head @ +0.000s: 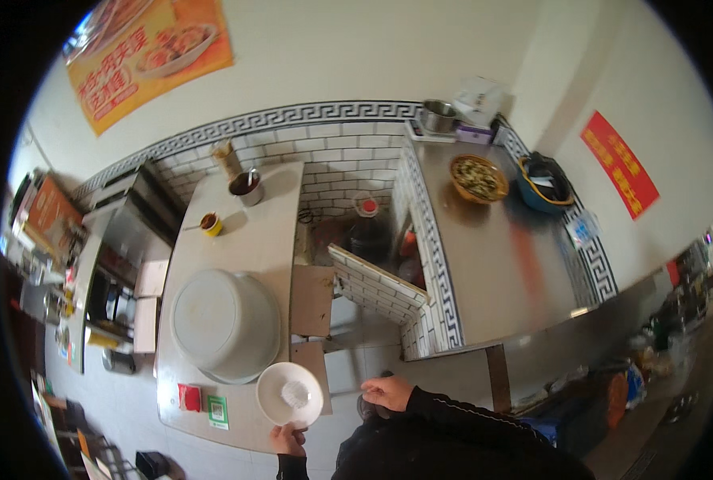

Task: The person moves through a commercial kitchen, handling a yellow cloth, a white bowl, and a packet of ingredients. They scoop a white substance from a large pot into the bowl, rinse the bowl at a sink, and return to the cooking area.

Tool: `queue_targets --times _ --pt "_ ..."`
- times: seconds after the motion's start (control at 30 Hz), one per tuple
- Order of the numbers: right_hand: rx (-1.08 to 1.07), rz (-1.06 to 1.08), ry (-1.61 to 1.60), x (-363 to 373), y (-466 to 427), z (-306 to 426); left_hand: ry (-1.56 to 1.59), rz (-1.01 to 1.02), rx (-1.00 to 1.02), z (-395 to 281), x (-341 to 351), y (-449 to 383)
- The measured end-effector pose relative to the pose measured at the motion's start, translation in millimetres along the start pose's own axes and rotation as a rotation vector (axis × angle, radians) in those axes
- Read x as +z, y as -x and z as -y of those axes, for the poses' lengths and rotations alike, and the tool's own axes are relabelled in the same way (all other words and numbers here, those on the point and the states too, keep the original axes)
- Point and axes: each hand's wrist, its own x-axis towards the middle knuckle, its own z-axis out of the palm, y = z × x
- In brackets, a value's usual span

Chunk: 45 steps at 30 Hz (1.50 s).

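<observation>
My left hand (pixel 288 440) grips the near rim of a white bowl (pixel 267 396), with the thumb over the edge. White granules (pixel 295 395) lie in a small heap inside it. The bowl is over the near right edge of a long dining table (pixel 245 237). Just beyond it, a large grey basin (pixel 224 321) rests upside down on the tabletop. My right hand (pixel 389 393) hovers over the floor, right of the bowl, with nothing visible in it and its fingers loosely bent.
A red packet (pixel 189 397) and a code card (pixel 218 411) lie near the table's front. Behind stand a yellow sauce jar (pixel 211 225) and a steel pot (pixel 247 191). Stools (pixel 313 300) border the table. A metal counter (pixel 500 258) holds an orange bowl of chopped food (pixel 479 178) and a blue bucket (pixel 539 195).
</observation>
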Motion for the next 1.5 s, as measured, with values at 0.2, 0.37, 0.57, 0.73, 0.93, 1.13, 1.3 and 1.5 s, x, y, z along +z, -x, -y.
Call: queue_targets --times 0.2,0.37,0.57,0.73,0.93,1.13,1.3,1.5 --pt "0.077 -0.079 -0.566 3 75 0 -0.178 0.387 -0.040 -16 108 48" --pt "0.200 -0.493 -0.670 -23 173 -22 -0.380 0.649 -0.067 26 203 100" --pt "0.201 -0.996 -0.881 -56 309 -89 -0.750 1.051 -0.110 109 317 199" --pt "0.333 -1.355 -0.736 -95 437 -149 -0.998 1.499 -0.192 177 399 275" --pt "0.372 -1.634 -1.130 -143 558 -195 -0.993 1.489 -0.311 221 478 289" --pt "0.545 -1.951 -1.264 -209 620 -268 -1.244 1.450 -0.215 289 588 277" --pt "0.361 -2.117 -1.320 -289 666 -297 -1.304 1.730 -0.090 376 731 325" --pt "0.360 -2.331 -1.276 -397 716 -325 -1.368 2.074 -0.116 478 884 440"
